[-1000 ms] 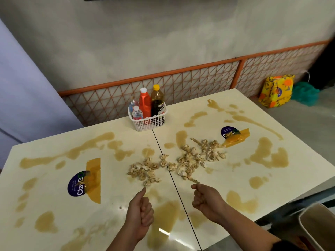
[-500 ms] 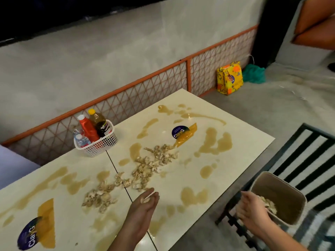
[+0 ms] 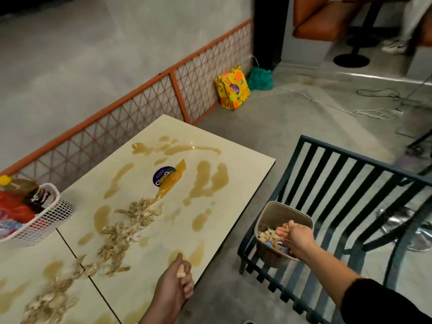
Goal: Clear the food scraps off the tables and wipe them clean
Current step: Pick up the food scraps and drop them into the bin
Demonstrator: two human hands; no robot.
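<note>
Two cream tables [image 3: 236,169] stand pushed together, smeared with brown sauce puddles [image 3: 208,181]. A trail of pale food scraps [image 3: 117,237] runs from the right table's middle down to the lower left. My left hand [image 3: 174,291] hovers at the near table edge and pinches one pale scrap between thumb and fingers. My right hand [image 3: 294,235] reaches over a beige bin [image 3: 268,212] with its fingers loosely spread above the scraps inside. The bin sits on a dark slatted bench [image 3: 339,183] to the right of the table.
A white basket [image 3: 46,220] of sauce bottles stands at the left edge near an orange mesh fence [image 3: 177,92]. A round sticker [image 3: 163,177] lies on the right table. A yellow bag [image 3: 231,87], a green bag [image 3: 259,78] and cables [image 3: 374,111] lie on the floor.
My view has swung right toward the bench. My right hand has gone from the bin's rim to over its inside and loosened. My left hand has pulled back to the table edge with a scrap.
</note>
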